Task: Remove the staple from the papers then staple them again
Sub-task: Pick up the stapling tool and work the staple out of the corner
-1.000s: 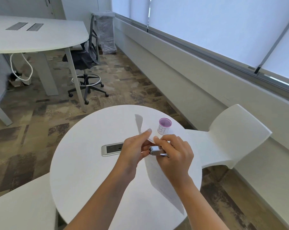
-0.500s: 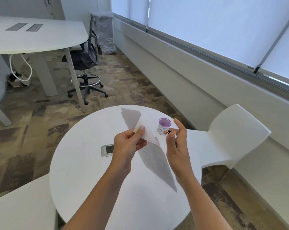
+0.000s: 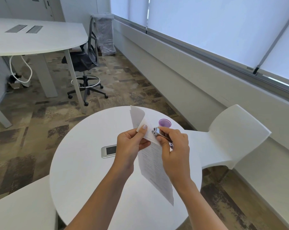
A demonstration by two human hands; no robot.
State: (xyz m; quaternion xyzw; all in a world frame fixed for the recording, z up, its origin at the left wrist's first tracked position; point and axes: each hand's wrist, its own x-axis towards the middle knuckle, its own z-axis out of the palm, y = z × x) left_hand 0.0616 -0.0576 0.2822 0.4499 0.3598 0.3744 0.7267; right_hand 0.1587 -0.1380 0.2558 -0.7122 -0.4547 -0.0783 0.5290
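Back at the corner of the printed white paper sheets point(image 3: 154, 165) comes the right hand point(image 3: 172, 146), closed round a small silver stapler point(image 3: 158, 134) — the left hand point(image 3: 130, 143) pinches that corner above the round white table point(image 3: 90, 180) — so restapling looks imminent.

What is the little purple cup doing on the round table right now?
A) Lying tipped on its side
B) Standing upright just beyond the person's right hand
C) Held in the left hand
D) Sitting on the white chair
B: the purple cup stands mouth-up on the round table, just past the right hand.
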